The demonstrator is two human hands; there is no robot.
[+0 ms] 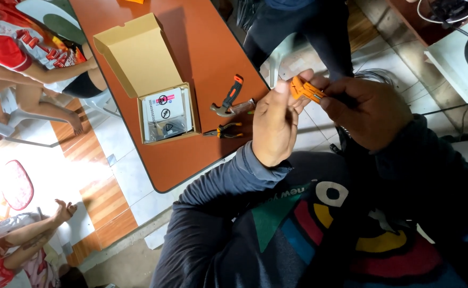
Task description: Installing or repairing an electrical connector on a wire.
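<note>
On the orange tabletop we see an open cardboard box, then a small hammer and pliers near the edge. Past that edge, our left hand and right hand each close a grip on a small orange tool held between them.

Home-like room, you sat there: orange table bore hammer, pliers, open cardboard box; tiled floor, plastic chairs.
</note>
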